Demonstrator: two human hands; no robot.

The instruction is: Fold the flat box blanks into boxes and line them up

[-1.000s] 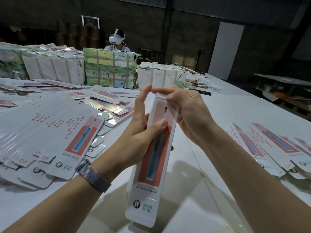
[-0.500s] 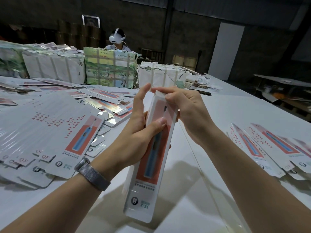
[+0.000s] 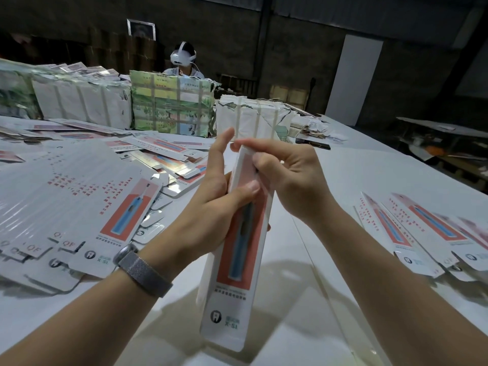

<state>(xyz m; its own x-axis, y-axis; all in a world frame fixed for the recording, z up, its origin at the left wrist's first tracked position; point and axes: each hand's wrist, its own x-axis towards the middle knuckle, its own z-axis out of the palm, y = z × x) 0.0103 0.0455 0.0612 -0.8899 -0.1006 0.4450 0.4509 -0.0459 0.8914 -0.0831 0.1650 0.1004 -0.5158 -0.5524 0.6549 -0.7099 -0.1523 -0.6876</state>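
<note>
- Stacks of flat box blanks (image 3: 66,204) fan out over the left side of the white table (image 3: 356,180), right next to the left forearm, with a looser heap (image 3: 169,157) of them further back.
- More blanks (image 3: 427,231) lie in an overlapping row on the right, well apart from the hands.
- Wrapped, strapped bundles (image 3: 173,107) sit in a line along the far edge, and a person with a white headset (image 3: 183,58) sits behind them.
- The box being folded (image 3: 237,265) is held up over the table between both hands, long and tilted, bottom flap hanging free.
- Left hand (image 3: 211,204) grips its middle, thumb pressed across the front, index finger straight up.
- Right hand (image 3: 285,170) pinches the top end, fingers curled over it.
- Can't tell what's inside the box, if anything.
</note>
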